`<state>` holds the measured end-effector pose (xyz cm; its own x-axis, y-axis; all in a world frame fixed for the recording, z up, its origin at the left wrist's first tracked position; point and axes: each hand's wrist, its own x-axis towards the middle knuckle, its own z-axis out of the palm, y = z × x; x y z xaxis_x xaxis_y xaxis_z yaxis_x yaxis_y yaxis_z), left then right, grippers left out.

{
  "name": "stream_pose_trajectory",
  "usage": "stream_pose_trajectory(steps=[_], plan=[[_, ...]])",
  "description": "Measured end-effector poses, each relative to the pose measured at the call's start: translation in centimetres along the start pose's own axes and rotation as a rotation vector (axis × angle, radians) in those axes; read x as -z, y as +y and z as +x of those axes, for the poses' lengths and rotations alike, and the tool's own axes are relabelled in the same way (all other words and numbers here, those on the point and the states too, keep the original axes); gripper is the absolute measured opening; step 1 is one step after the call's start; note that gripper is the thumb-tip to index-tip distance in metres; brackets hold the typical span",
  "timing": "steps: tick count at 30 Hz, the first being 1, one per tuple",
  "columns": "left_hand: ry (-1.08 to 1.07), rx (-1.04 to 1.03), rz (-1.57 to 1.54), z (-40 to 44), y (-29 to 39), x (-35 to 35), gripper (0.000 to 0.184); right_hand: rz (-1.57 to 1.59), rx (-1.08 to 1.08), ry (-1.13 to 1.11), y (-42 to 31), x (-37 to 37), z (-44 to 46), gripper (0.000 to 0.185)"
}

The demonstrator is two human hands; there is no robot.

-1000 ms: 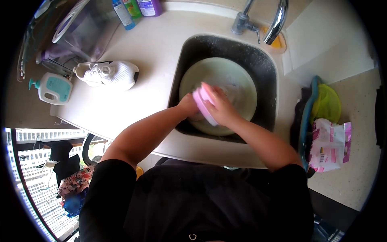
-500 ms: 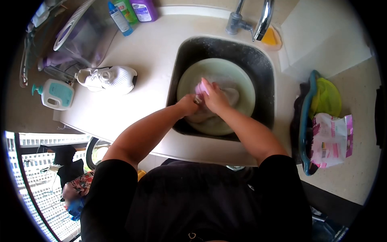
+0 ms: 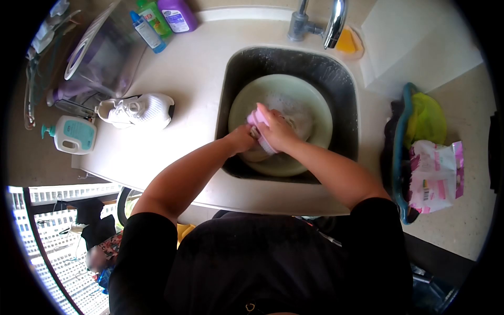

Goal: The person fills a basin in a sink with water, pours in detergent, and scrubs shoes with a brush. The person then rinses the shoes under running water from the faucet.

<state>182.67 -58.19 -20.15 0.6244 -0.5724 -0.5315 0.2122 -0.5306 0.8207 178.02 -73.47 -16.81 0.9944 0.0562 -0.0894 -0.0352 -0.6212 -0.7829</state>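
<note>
In the sink stands a pale green basin (image 3: pixel 318 100) with sudsy water. My right hand (image 3: pixel 279 132) is closed on a pink scrubbing brush (image 3: pixel 268 145), its bristles facing down. The brush presses against a wet white shoe (image 3: pixel 302 122) lying partly in the water. My left hand (image 3: pixel 241 140) grips the near left part of that shoe, close to the brush. Hands and suds hide much of the shoe. On the counter to the left rests another white sneaker (image 3: pixel 143 110), on its own.
The dark sink (image 3: pixel 344 94) surrounds the basin, below a chrome faucet (image 3: pixel 336 26). A pump bottle (image 3: pixel 76 134), a purple bottle (image 3: pixel 177 16) and a clear bin (image 3: pixel 100 55) stand left. At right are a blue-edged tray (image 3: pixel 401 157) and a pink-white packet (image 3: pixel 433 176).
The pink brush has tilted and slid toward me along the shoe, and more of it shows beneath my right hand. My left hand stays on the shoe. The view has shifted slightly.
</note>
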Motion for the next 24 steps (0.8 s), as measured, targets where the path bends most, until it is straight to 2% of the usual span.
stream_pose_trajectory(steps=[1, 3, 5, 8, 9, 10, 11, 13, 14, 15, 17, 19, 20, 22, 23, 24], plan=[[-0.013, -0.023, -0.013, -0.2, 0.4, 0.0, 0.031, -0.174, -0.022, -0.001, 1.9, -0.7, 0.1, 0.049], [-0.049, 0.056, 0.067, -0.3, 2.0, 0.1, 0.040, -0.533, -0.050, 0.017, 6.1, -1.2, 1.2, 0.048], [-0.064, 0.140, 0.214, 0.2, 2.1, 0.6, 0.046, -0.466, -0.080, 0.109, 7.8, 0.0, 2.5, 0.048], [0.118, -0.070, 0.573, -5.3, 8.9, 1.8, 0.051, -0.297, -0.149, 0.305, 7.0, 3.6, 2.5, 0.047], [0.415, -0.334, 0.738, -5.0, 8.1, 2.0, 0.049, -0.196, -0.206, 0.387, 7.7, 4.9, 2.4, 0.046], [0.365, -0.321, 0.547, -4.5, 8.2, 2.5, 0.043, -0.093, -0.262, 0.470, 8.4, 5.6, 2.1, 0.047], [0.312, -0.306, 0.357, -4.8, 10.8, 2.7, 0.036, -0.116, -0.312, 0.409, 8.9, 5.9, 1.5, 0.047], [-0.094, -0.416, 0.826, -0.8, 9.9, 2.1, 0.025, -0.166, -0.407, 0.286, 9.6, 6.4, 0.5, 0.048], [-0.163, -0.333, 0.794, 1.0, 9.2, 1.4, 0.021, -0.218, -0.376, 0.247, 10.3, 6.1, 0.1, 0.050], [-0.227, -0.248, 0.765, 2.8, 8.4, 0.7, 0.018, -0.248, -0.440, 0.212, 10.4, 5.7, -0.3, 0.050], [-0.079, 0.185, 0.191, 5.7, 7.5, -1.2, 0.016, -0.297, -0.570, 0.139, 10.1, 4.8, -1.0, 0.051], [0.078, 0.608, -0.387, 8.1, 6.2, -2.8, 0.014, -0.381, -0.353, -0.027, 10.2, 5.8, -1.5, 0.052], [0.159, 0.811, -0.680, 9.4, 5.2, -3.5, 0.013, -0.396, -0.361, -0.034, 10.6, 5.4, -1.2, 0.052], [0.172, 0.786, -0.730, 13.2, 1.1, -4.2, 0.010, -0.375, -0.430, -0.146, 8.4, 6.3, -1.1, 0.042], [0.178, 0.784, -0.750, 14.0, -0.3, -4.5, 0.009, -0.296, -0.472, -0.060, 8.8, 5.7, -1.3, 0.043], [0.173, 0.711, -0.709, 9.8, 3.8, -4.8, 0.011, -0.222, -0.510, 0.023, 9.7, 5.0, -1.2, 0.045]])
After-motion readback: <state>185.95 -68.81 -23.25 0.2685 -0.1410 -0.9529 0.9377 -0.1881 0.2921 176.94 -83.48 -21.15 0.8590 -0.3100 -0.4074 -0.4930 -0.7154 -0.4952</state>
